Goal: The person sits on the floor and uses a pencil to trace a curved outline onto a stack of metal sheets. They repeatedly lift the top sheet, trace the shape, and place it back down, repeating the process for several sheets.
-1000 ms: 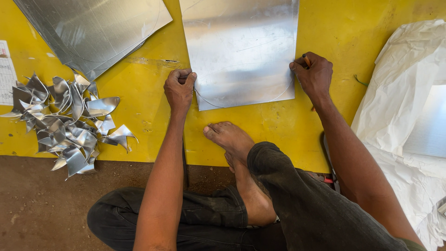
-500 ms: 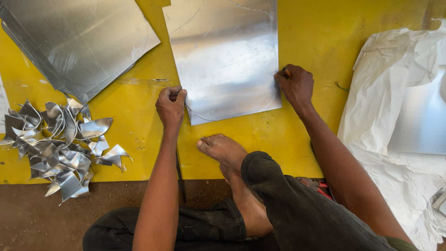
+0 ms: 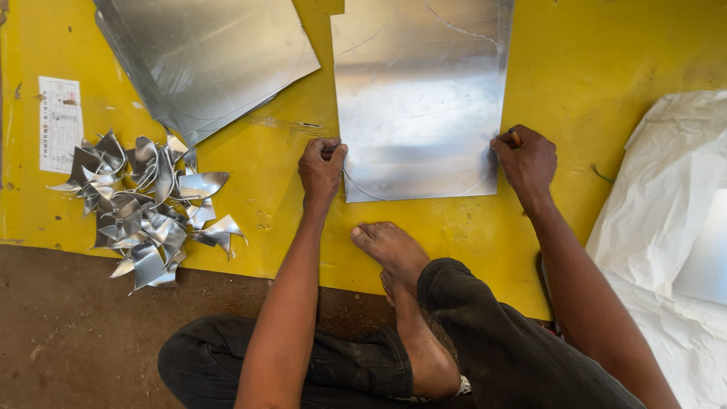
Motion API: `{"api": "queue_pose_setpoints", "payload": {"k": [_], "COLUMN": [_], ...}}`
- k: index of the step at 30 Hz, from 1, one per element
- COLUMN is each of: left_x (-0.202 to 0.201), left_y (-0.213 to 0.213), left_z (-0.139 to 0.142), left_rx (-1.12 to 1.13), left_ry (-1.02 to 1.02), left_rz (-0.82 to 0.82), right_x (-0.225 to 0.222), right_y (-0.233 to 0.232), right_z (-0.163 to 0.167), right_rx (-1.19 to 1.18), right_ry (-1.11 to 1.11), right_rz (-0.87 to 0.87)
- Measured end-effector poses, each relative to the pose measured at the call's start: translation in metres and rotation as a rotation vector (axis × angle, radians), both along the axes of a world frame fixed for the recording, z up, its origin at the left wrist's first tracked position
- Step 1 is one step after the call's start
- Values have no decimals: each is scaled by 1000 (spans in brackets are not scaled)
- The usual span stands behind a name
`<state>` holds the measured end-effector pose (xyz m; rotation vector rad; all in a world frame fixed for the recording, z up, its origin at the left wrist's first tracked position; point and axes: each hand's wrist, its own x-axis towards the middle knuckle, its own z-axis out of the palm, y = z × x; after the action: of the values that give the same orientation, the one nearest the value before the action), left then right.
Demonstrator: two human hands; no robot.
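Observation:
A shiny rectangular metal sheet (image 3: 420, 98) lies flat on a yellow board (image 3: 591, 60). My left hand (image 3: 321, 168) is closed at the sheet's lower left edge, fingers curled on something small that I cannot make out. My right hand (image 3: 526, 160) is closed at the lower right edge, gripping a thin orange-tipped tool that touches the sheet. A faint curved scribed line runs along the sheet's bottom between the two hands. My bare foot (image 3: 390, 250) rests on the board just below the sheet.
A stack of larger metal sheets (image 3: 204, 57) lies at the upper left. A pile of curled metal offcuts (image 3: 148, 208) sits at the left, beside a printed paper slip (image 3: 59, 121). White plastic wrapping (image 3: 666, 227) with another sheet lies at the right. Brown floor (image 3: 76, 341) borders the board.
The view has shifted so the sheet and hands sit slightly lower and more to the right. Both hands stay at the sheet's lower corners.

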<state>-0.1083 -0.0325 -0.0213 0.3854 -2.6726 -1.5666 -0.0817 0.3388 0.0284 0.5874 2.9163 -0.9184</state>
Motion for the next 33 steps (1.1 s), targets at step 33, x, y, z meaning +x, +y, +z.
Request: {"api": "queue_pose_setpoints", "payload": {"k": [33], "left_x": [2], "left_y": [2], "left_z": [0], "left_rx": [1], "left_ry": [-9], "left_rz": [-102], "right_x": [1], "right_y": [6], "right_z": [0], "right_rx": [-231], "right_ry": [-13], "right_rz": [-52]}}
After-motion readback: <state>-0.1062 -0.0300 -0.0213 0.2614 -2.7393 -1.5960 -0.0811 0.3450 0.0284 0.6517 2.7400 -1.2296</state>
